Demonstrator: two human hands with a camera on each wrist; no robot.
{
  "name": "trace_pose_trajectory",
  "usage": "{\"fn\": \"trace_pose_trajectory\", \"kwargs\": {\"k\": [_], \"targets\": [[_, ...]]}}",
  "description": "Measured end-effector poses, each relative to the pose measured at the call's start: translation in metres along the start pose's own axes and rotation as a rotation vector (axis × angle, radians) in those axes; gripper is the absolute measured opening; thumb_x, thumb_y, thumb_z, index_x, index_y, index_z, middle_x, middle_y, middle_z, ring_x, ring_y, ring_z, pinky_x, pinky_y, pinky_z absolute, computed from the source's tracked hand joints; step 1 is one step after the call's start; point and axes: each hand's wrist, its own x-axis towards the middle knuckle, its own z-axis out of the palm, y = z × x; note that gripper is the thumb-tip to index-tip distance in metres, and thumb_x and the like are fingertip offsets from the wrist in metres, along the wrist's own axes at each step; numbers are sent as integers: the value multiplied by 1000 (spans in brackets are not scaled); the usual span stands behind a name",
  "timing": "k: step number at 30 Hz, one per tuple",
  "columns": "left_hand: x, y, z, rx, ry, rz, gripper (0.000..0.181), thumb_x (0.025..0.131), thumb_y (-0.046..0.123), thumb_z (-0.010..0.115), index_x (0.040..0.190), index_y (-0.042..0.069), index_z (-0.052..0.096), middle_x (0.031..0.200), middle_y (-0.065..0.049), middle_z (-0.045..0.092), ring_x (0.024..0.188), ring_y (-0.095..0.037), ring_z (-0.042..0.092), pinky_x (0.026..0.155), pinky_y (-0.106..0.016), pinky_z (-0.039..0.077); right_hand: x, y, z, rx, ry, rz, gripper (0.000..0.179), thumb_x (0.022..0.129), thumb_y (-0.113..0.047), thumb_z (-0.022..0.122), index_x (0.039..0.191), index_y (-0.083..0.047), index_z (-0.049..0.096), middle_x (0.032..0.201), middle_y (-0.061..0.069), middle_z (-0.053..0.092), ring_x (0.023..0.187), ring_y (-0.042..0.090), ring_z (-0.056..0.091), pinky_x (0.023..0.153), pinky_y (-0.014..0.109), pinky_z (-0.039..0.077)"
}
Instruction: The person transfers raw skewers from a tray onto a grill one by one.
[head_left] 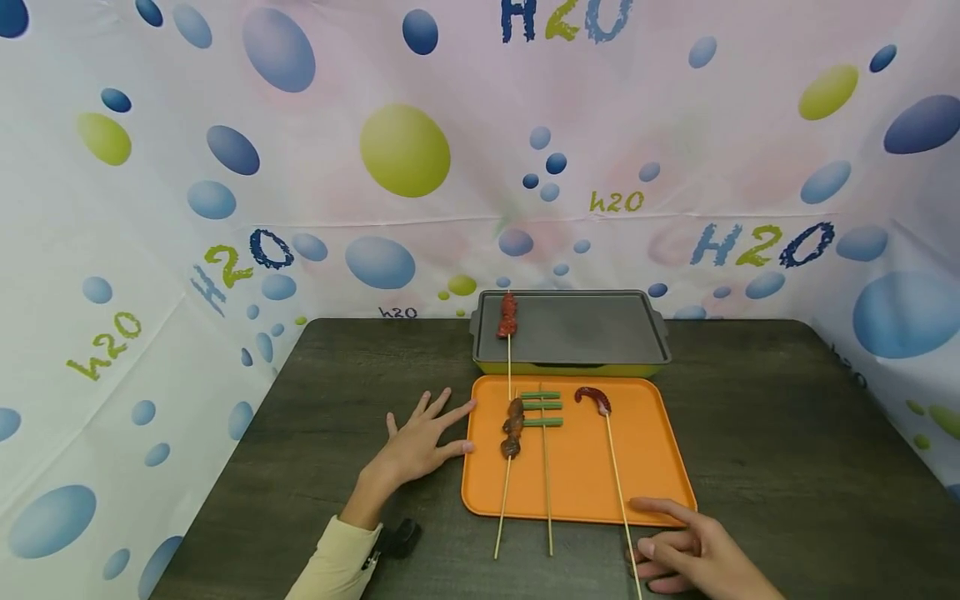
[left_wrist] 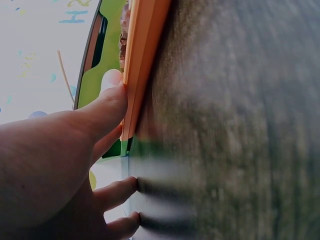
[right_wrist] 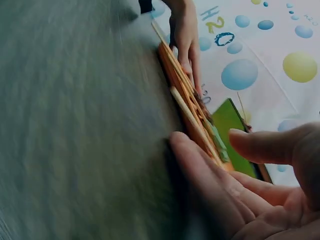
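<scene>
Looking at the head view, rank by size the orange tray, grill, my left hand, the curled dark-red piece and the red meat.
1. Orange tray
2. Grill
3. Left hand
Curled dark-red piece and red meat: smallest, too alike to rank.

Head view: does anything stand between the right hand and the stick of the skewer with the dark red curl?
Nothing visible does. The right hand is at the lower part of the stick, though contact is unclear. The brown skewer and green skewer lie on the stick's other side, out of the way.
</scene>
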Motion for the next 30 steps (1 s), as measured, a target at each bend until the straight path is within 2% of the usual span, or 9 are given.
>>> {"fn": "trace_pose_trajectory", "kwargs": {"k": [3, 6, 12, 16, 30], "targets": [[0, 0, 0, -2, 2, 0, 67, 97, 56, 62, 158, 36, 42, 169, -12, 22, 154, -46, 11, 100, -89, -1, 2, 6, 3, 141, -27, -2, 56, 107, -9, 56, 156, 6, 34, 118, 25, 71, 105, 34, 73, 87, 46, 58], [0, 1, 0, -3, 2, 1, 67, 97, 55, 62, 158, 35, 43, 169, -13, 22, 154, -46, 11, 100, -89, -1, 3, 9, 6, 211, -8, 7, 56, 105, -8, 59, 156, 3, 37, 119, 25, 71, 106, 35, 72, 90, 47, 57], [-1, 2, 0, -12, 3, 5, 67, 98, 53, 63, 159, 34, 43, 169, -13, 22, 154, -47, 11, 100, -89, -1, 5, 10, 11, 199, 95, 52, 62, 102, -11, 66, 154, 9, 37, 115, 21, 73, 103, 33, 74, 88, 47, 58], [-2, 1, 0, -24, -4, 3, 66, 99, 53, 63, 159, 34, 42, 169, -13, 22, 154, -47, 11, 99, -90, -2, 6, 12, 12, 189, 132, 87, 65, 100, -12, 69, 152, 13, 38, 114, 19, 74, 103, 30, 74, 88, 46, 58], [-1, 1, -1, -11, 6, 15, 66, 98, 53, 63, 159, 33, 43, 169, -14, 22, 153, -48, 12, 99, -90, -1, -2, 12, 12, 173, 168, 67, 62, 99, -11, 70, 151, 10, 43, 110, 16, 74, 100, 28, 74, 84, 42, 60]]}}
